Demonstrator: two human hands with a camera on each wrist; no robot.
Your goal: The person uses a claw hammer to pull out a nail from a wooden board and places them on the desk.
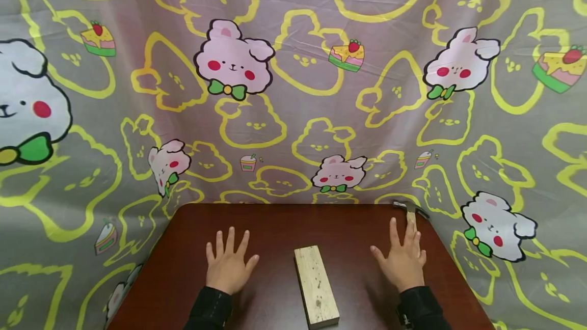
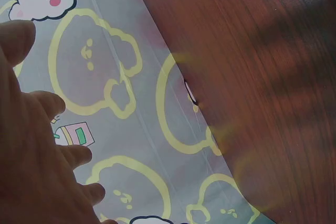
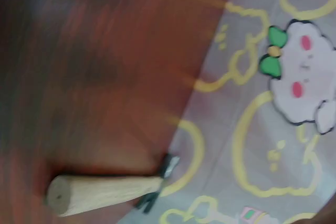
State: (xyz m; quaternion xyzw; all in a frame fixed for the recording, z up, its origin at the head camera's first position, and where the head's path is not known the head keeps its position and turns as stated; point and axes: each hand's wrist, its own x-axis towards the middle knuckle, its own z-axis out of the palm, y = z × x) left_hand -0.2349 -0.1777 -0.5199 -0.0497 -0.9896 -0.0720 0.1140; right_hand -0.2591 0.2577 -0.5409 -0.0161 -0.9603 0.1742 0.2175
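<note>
Fingers spread, my left hand [image 1: 227, 268] is held over the left part of the dark red-brown table, holding nothing. My right hand [image 1: 404, 265], also spread and holding nothing, is over the right part and overlaps a hammer's handle in the head view. That claw hammer [image 1: 410, 210] has a metal head at the far right corner; in the right wrist view its pale wooden handle [image 3: 100, 193] lies along the table. Between the hands lies a long pale wooden block [image 1: 316, 286] with dark specks. The left wrist view shows the left hand's fingers [image 2: 76, 155] along its left edge.
The table [image 1: 270, 233] has a glossy wood-grain top with rounded far corners. A grey curtain [image 1: 289, 106] printed with white bears, yellow outlines and cake slices hangs behind the table and along both sides, close to its edges.
</note>
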